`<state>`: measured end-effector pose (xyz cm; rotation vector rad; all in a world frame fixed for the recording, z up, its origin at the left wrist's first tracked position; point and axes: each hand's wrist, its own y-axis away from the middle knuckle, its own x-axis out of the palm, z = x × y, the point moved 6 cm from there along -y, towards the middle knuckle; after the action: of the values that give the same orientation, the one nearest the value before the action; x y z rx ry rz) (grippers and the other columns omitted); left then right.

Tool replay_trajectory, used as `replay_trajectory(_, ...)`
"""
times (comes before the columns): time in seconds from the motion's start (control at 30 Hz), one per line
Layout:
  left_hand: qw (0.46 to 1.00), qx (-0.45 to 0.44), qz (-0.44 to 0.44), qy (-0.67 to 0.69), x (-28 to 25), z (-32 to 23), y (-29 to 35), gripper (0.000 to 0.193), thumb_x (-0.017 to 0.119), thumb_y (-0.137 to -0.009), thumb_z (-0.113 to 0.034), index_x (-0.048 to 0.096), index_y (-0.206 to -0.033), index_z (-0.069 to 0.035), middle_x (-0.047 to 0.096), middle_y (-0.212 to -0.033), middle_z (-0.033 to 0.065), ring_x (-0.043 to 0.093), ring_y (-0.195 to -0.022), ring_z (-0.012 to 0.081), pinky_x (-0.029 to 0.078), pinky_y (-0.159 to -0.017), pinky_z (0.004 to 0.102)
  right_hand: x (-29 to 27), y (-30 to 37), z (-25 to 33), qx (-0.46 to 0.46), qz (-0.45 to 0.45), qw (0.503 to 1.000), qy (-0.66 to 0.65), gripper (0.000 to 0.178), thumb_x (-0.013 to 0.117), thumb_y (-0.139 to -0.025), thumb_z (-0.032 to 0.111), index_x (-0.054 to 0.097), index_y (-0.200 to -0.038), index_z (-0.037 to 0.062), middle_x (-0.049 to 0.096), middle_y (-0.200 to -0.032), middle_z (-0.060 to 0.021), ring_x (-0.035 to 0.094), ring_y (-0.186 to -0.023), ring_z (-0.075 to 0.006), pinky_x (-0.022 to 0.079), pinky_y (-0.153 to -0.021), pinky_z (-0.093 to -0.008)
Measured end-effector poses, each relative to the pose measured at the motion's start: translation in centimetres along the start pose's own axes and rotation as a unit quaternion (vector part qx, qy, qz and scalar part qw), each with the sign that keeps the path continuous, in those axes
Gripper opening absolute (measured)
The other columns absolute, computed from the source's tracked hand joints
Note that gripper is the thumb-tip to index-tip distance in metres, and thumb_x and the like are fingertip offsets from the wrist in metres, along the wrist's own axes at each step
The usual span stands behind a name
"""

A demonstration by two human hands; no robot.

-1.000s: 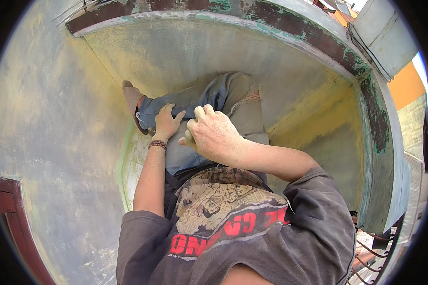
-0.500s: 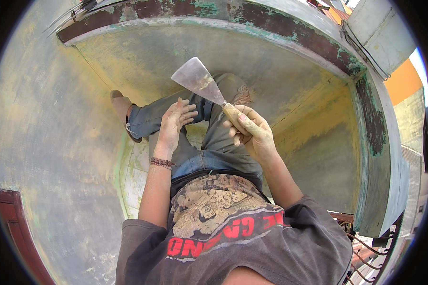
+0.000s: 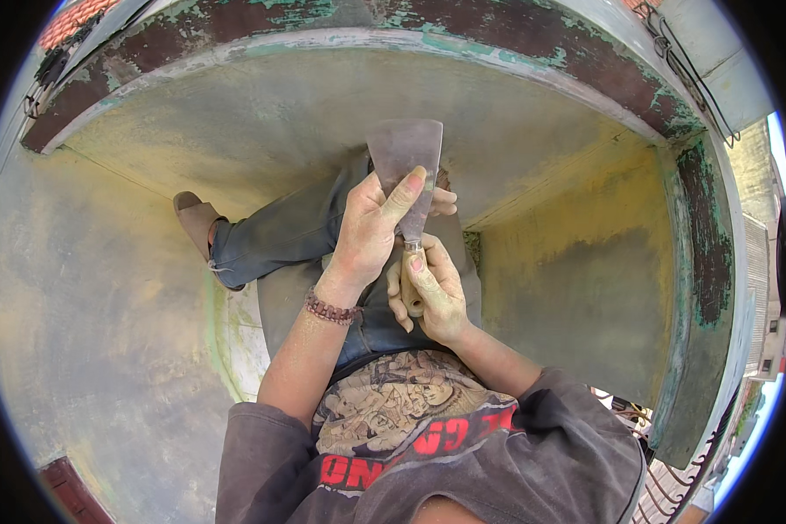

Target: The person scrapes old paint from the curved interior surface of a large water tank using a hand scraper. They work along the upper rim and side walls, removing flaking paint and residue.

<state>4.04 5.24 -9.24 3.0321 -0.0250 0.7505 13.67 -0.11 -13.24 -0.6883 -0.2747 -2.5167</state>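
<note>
A putty knife (image 3: pixel 405 144) with a wide grey metal blade and a worn wooden handle is held upright in front of me, blade pointing away. Wrapped around its handle is my right hand (image 3: pixel 438 293), thumb lying along the wood. My left hand (image 3: pixel 375 218) pinches the blade, its thumb flat on the near face and its fingers behind, mostly hidden by the metal. Pale dust coats both hands. A dark beaded bracelet (image 3: pixel 330 308) circles my left wrist.
Plastered walls (image 3: pixel 576 288) in grey and yellow surround me. A ledge with peeling dark paint (image 3: pixel 707 227) curves along the far and right sides. A metal railing (image 3: pixel 672 489) stands at lower right, and a dark red panel (image 3: pixel 74 489) at lower left.
The putty knife has come down and turned from leaning left to nearly straight. My left hand, free before, has moved right and taken hold of its blade. The view has shifted slightly.
</note>
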Motion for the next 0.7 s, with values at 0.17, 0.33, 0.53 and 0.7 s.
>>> replay_trajectory(0.17,0.994,0.015,0.107,-0.013,3.9,-1.1,-3.2,0.043,0.050,-0.099,-0.041,0.052,-0.104,0.001,0.068,-0.084,0.0133,0.068,-0.079,0.0196,0.055,-0.070,0.0297,-0.8,-1.9,4.0,-0.109,-0.067,0.991,-0.023,0.034,0.037,-0.103,0.032,0.038,-0.124,0.0055,0.051,-0.069,-0.0063,0.040,-0.042,-0.0073,0.033,-0.037,-0.0193)
replay_trajectory(0.33,0.991,0.052,0.115,-0.049,5.5,-1.1,-5.3,0.042,0.048,-0.100,-0.040,0.050,-0.108,0.001,0.063,-0.088,0.0115,0.068,-0.067,0.0202,0.055,-0.058,0.0290,-1.3,-3.3,6.2,-0.170,-0.089,0.981,0.029,0.038,0.030,-0.103,0.027,0.037,-0.127,-0.0012,0.049,-0.069,-0.0078,0.036,-0.039,-0.0094,0.030,-0.034,-0.0214)
replay_trajectory(0.53,0.989,0.072,0.108,-0.075,5.8,-0.9,-6.1,0.041,0.047,-0.101,-0.037,0.051,-0.110,0.002,0.062,-0.093,0.0115,0.066,-0.061,0.0197,0.055,-0.055,0.0294,-2.5,-3.5,6.5,-0.181,-0.113,0.976,0.034,0.035,0.035,-0.104,0.027,0.047,-0.116,-0.0028,0.052,-0.068,-0.0055,0.042,-0.042,-0.0063,0.033,-0.037,-0.0200)
replay_trajectory(0.7,0.992,0.080,0.074,-0.056,6.6,-1.1,-6.1,0.039,0.048,-0.100,-0.039,0.051,-0.101,0.000,0.060,-0.078,0.0060,0.062,-0.055,0.0136,0.049,-0.049,0.0254,-2.9,-3.3,7.0,-0.177,-0.147,0.972,0.046,0.036,0.036,-0.103,0.026,0.050,-0.114,-0.0050,0.052,-0.067,-0.0038,0.043,-0.042,-0.0047,0.032,-0.036,-0.0194)
